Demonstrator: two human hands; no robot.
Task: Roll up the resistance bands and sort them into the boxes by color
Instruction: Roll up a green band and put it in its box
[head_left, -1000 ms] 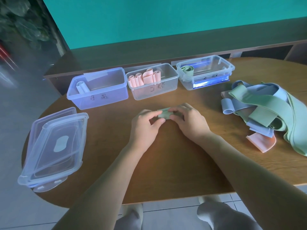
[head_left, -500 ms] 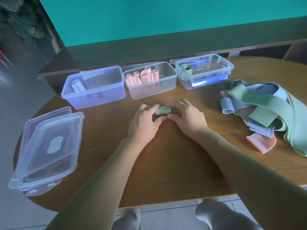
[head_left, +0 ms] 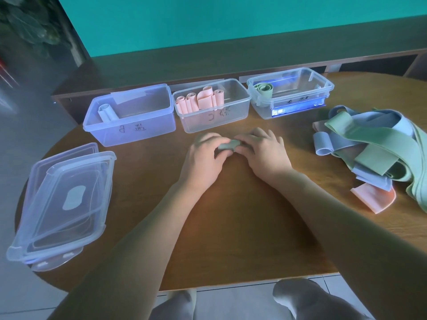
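Both hands meet at the table's middle around a small rolled green band (head_left: 228, 145). My left hand (head_left: 203, 155) grips its left end and my right hand (head_left: 263, 150) pinches its right end. Behind them stand three clear boxes: the left box (head_left: 129, 131) holds one blue roll (head_left: 106, 112), the middle box (head_left: 233, 116) holds several pink rolls (head_left: 198, 101), the right box (head_left: 307, 98) holds one green roll (head_left: 263, 88). A heap of loose green, blue and pink bands (head_left: 379, 148) lies at the right.
Stacked clear lids (head_left: 62, 202) lie at the table's left edge, partly overhanging it. A low dark shelf runs behind the boxes. The round wooden table (head_left: 231, 227) ends just in front of my knees.
The hands have kept turning the green roll in place between the fingers. The view has shifted slightly; nothing else moved.
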